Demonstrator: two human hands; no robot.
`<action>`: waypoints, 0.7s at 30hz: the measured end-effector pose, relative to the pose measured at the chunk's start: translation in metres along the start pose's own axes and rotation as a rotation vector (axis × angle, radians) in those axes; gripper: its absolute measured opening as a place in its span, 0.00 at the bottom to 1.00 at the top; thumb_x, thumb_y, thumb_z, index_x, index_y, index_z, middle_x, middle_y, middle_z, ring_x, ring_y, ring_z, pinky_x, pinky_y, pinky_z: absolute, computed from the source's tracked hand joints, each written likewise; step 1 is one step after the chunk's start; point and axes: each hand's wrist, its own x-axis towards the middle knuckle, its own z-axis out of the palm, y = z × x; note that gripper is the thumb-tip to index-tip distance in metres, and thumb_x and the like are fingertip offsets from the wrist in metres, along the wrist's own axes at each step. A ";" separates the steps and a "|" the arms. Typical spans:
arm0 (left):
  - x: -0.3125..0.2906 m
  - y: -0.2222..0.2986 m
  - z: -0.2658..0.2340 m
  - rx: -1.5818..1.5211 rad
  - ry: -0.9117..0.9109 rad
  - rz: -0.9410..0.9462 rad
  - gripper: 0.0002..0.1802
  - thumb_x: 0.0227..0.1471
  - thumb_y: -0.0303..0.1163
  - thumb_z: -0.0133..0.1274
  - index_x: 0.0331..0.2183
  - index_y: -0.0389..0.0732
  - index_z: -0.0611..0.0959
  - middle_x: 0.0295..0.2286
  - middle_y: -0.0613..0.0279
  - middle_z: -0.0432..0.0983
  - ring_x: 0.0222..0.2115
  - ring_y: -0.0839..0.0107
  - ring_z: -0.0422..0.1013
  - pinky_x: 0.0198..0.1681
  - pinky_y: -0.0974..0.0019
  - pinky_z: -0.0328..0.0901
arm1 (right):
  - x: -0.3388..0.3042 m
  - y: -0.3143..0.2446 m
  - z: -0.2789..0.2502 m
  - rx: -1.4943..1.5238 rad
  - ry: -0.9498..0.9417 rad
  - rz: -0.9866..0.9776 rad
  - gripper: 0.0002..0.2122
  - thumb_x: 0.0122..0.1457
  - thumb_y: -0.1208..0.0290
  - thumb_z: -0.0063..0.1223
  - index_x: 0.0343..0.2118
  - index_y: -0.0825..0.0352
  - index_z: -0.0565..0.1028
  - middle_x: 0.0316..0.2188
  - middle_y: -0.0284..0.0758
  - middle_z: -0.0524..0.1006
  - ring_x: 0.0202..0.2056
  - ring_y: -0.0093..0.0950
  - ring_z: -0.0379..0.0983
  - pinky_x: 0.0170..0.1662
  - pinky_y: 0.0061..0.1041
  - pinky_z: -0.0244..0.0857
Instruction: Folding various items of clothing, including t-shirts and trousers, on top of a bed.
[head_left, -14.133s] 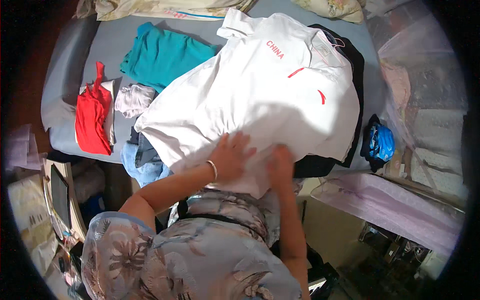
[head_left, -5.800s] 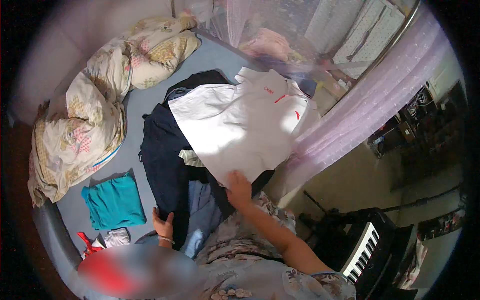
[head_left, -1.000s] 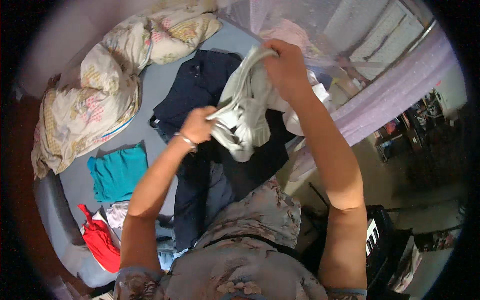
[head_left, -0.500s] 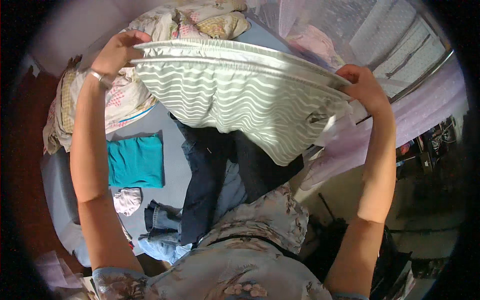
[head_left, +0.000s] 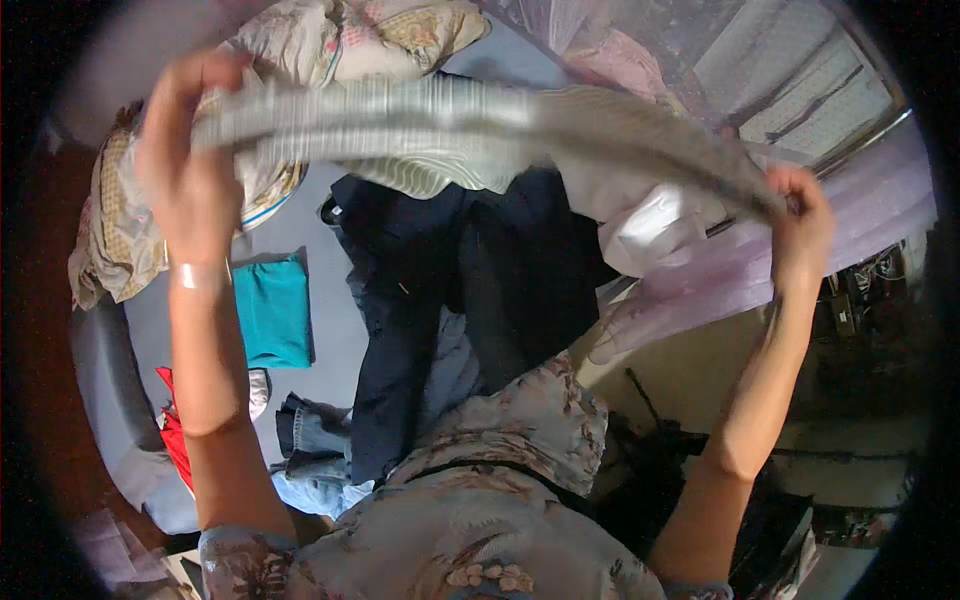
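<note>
A pale green garment (head_left: 440,120) with white wavy stripes and a gathered waistband is stretched in the air between my hands, blurred by motion. My left hand (head_left: 192,170), also smeared, is closed on its left end. At the other end my right hand (head_left: 802,215) pinches the band. The striped lower part hangs and curls under the band, so the garment's full shape is hidden. Below it lie dark navy trousers (head_left: 405,260), spread over the bed and toward my lap. A folded teal cloth (head_left: 272,312) rests left of the trousers.
Blue jeans (head_left: 322,440) lie bunched near my waist. Red cloth (head_left: 176,430) and a small pale cloth (head_left: 259,393) show beside my left forearm. Patterned bedding (head_left: 375,40) is heaped at the far side of the grey bed (head_left: 340,350). Sheer lilac curtain (head_left: 690,285) hangs at right.
The waistband has been pulled wider as both hands moved apart. The striped panel, hanging full before, has swung up and away, baring more of the navy trousers. Red cloth has come into view.
</note>
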 end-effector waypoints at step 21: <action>-0.337 0.035 -0.004 -0.291 -0.465 -0.981 0.31 0.40 0.16 0.41 0.51 0.35 0.58 0.41 0.50 0.64 0.42 0.62 0.63 0.46 0.65 0.58 | -0.256 0.065 0.125 0.359 -0.163 0.408 0.15 0.37 0.86 0.40 0.32 0.72 0.70 0.30 0.39 0.72 0.33 0.29 0.69 0.38 0.25 0.62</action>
